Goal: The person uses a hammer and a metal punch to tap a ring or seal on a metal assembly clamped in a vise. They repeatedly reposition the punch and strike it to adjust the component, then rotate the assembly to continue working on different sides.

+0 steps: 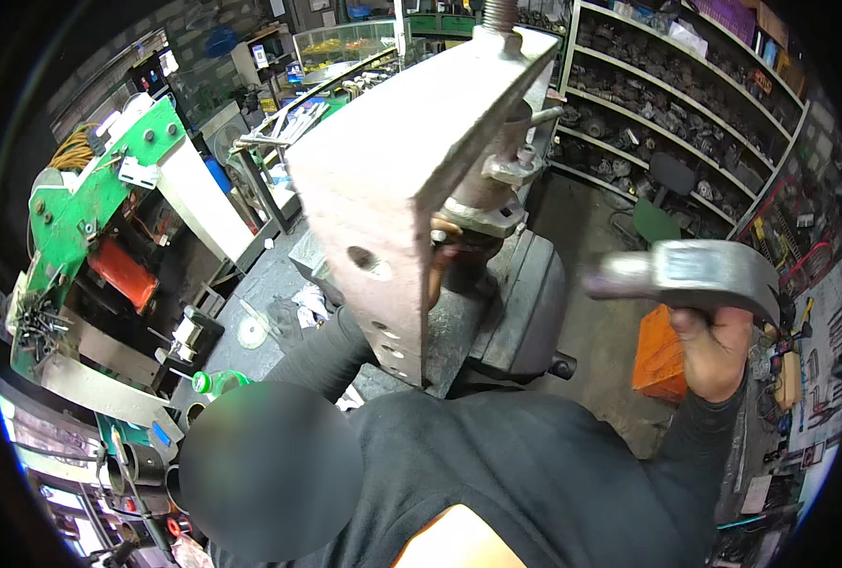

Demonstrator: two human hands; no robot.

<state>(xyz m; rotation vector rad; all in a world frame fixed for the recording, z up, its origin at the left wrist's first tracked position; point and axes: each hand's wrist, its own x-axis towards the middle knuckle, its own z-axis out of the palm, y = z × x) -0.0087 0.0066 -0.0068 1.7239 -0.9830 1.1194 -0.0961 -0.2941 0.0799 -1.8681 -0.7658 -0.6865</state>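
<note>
My right hand (710, 350) grips a steel hammer (686, 275), raised to the right of a large pale metal bracket (364, 170) with holes along its upright face. A threaded screw (499, 19) rises from the bracket's top, and a cylindrical fitting with flanges (478, 208) sits under it. My left forearm reaches behind the bracket from below. My left hand (442, 260) is mostly hidden there, with curled fingers showing at the bracket's inner edge beside a small metal piece; what they hold is unclear. The assembly stands on a dark metal base (520, 303).
A grey workbench (241, 341) with a plastic bottle (220, 382) lies left. A green machine frame (99, 189) stands farther left. Shelves of metal parts (677, 104) line the back right. An orange container (658, 364) sits on the floor at right, beside a tool board (819, 379).
</note>
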